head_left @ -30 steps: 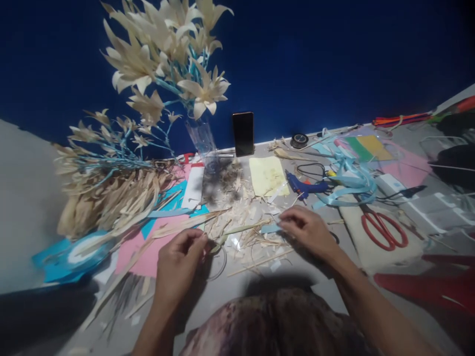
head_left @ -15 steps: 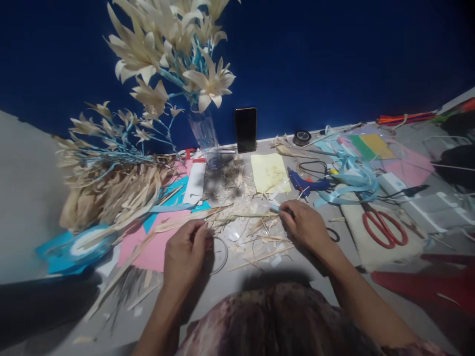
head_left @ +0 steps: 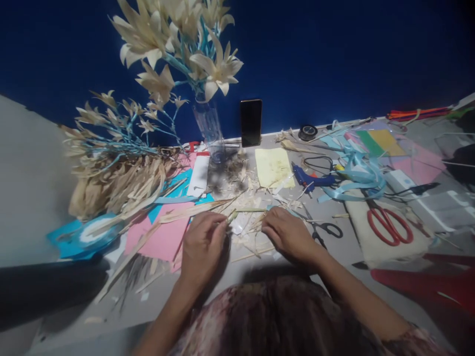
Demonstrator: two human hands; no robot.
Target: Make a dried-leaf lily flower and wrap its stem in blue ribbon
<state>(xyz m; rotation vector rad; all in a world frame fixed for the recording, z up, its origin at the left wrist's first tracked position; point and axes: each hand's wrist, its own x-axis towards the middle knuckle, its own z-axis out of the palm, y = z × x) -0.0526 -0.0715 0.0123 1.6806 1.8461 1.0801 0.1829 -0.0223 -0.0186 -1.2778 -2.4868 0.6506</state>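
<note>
A thin greenish stem point(head_left: 250, 210) of dried plant material stretches between my two hands, just above the scraps. My left hand point(head_left: 205, 242) is closed, thumb and forefinger pinched at the stem's left end. At its right end, my right hand point(head_left: 291, 235) is also closed, with the fingertips mostly hidden. A bit of light blue material shows beside the right fingers; I cannot tell whether it is held. Pale husk shavings point(head_left: 243, 198) lie beneath and behind the hands. Black-handled scissors point(head_left: 330, 229) rest just right of my right hand.
Behind stand a clear vase point(head_left: 208, 123) of husk flowers point(head_left: 217, 69) and an upright phone point(head_left: 251, 123). A blue glue gun point(head_left: 311, 182), light blue ribbon point(head_left: 358, 173) and red-handled scissors point(head_left: 389, 226) lie right. Dried husks point(head_left: 107, 190) and pink paper point(head_left: 163, 232) lie left.
My hands have come closer together, the left moving right and the right moving left along the stem. The black-handled scissors show more now. The view has shifted slightly.
</note>
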